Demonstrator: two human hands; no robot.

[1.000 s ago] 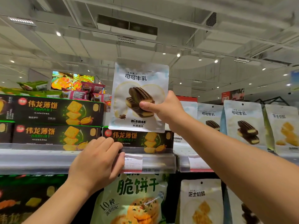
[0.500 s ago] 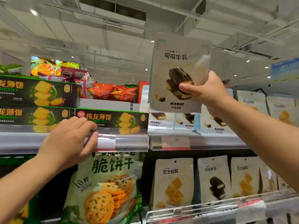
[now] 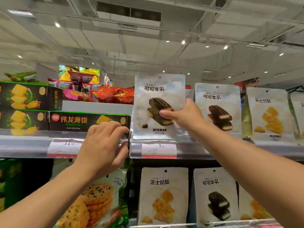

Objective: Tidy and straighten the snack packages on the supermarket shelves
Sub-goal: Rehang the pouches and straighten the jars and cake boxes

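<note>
My right hand (image 3: 184, 116) grips a white cocoa-milk biscuit pouch (image 3: 156, 97) by its right side, thumb across the front. The pouch stands upright with its bottom at the top shelf's front rail (image 3: 189, 148), left of a matching cocoa-milk pouch (image 3: 217, 109) and a cheese pouch (image 3: 269, 112). My left hand (image 3: 103, 145) rests on the rail's edge with fingers curled over it, just in front of a dark cracker box (image 3: 85, 120).
Stacked dark cracker boxes (image 3: 24, 96) fill the top shelf's left end, with red and pink snack bags (image 3: 105, 94) behind. Below hang a cheese pouch (image 3: 164, 195), a cocoa-milk pouch (image 3: 215, 196) and a large green cracker bag (image 3: 92, 203). Price tags (image 3: 158, 148) line the rail.
My right hand has brought the cocoa-milk pouch down from above the shelf until it stands at the rail beside the other pouches. My left hand stays on the rail.
</note>
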